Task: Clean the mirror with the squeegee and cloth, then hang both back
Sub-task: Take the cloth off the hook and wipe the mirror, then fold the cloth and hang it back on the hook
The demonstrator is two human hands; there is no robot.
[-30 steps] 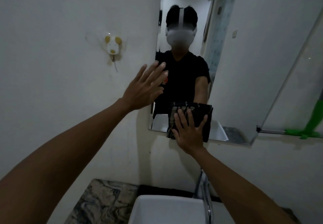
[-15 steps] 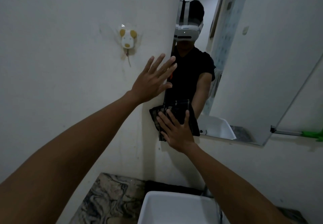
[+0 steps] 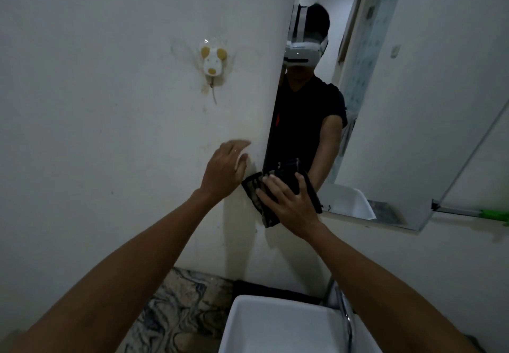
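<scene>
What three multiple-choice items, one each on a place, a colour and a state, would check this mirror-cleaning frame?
1. Where is the cloth?
A. in the sink
B. at the mirror's lower left corner
C. on the hook

2. What colour is the object at the far right edge?
A. red
B. blue
C. green

3. How is the right hand placed?
A. flat on the cloth
B. hanging free
C. gripping the tap

Answers: 1 B, the cloth straddles the corner of the mirror and the wall; 2 C, the green object lies by the mirror's right end; 3 A, spread fingers press the cloth while the left hand is beside it.
</scene>
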